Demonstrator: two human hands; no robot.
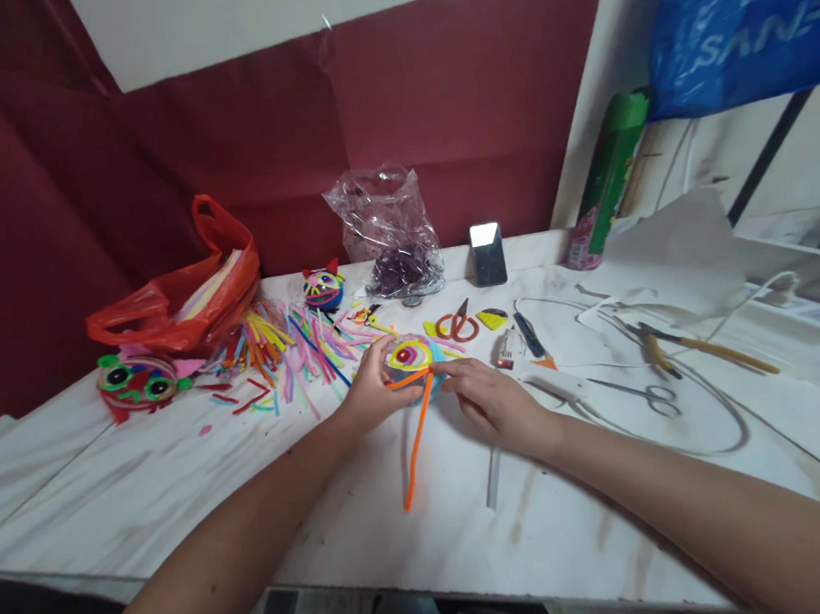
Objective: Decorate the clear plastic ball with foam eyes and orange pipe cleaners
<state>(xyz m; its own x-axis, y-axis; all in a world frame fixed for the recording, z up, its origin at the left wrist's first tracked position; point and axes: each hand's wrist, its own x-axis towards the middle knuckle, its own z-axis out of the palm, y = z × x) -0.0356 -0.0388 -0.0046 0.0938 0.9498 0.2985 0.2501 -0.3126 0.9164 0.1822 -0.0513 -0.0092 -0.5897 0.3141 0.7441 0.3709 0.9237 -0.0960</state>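
A round craft ball (412, 352), grey and light blue with a yellow, pink and red eye shape, is held above the table between both hands. My left hand (374, 390) grips its left side, thumb below and fingers behind. On the right side, my right hand (492, 405) presses a fingertip on an orange pipe cleaner (413, 458) at the ball's lower edge. One end of that strip runs left across the ball, and the other hangs down toward the table. Some of the ball is hidden by the fingers.
Loose pipe cleaners (314, 348), a red bag (169, 307) and a finished craft head (138, 380) lie left. Behind stand a clear bag (394, 242) and a phone (488, 253). Red-handled scissors (458, 327), a glue gun (558, 388), metal scissors (644, 393) and pliers (711, 347) lie right.
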